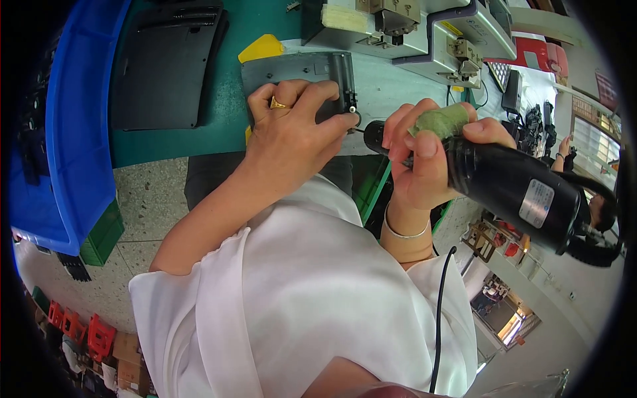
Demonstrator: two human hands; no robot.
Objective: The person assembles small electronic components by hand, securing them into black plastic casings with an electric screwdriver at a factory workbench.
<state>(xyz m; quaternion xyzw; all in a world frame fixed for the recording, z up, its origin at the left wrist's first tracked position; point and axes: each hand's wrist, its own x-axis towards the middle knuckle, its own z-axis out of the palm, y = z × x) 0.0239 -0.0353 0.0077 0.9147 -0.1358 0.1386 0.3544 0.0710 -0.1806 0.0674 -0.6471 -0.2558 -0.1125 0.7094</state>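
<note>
My left hand (292,129) lies over a dark grey plastic panel (265,71), with a ring on one finger. Its fingers are bent and press on the panel, and the thumb reaches the right edge beside a small pale round part (352,110). A black electric screwdriver (511,182) is gripped in my right hand (424,156), its body slanting down to the right. The thin bit points left at the panel's right edge, close to my left thumb; whether it touches is hidden. A green wrap (441,121) sits among the right-hand fingers.
Another black panel (166,66) rests on the green mat at left, beside a blue bin (73,126). Yellow fixture pieces (261,48) show at the panel's side. Grey metal machines (431,40) stand behind. A black cable (442,318) hangs near my right side. Farther right is another person's arm (564,152).
</note>
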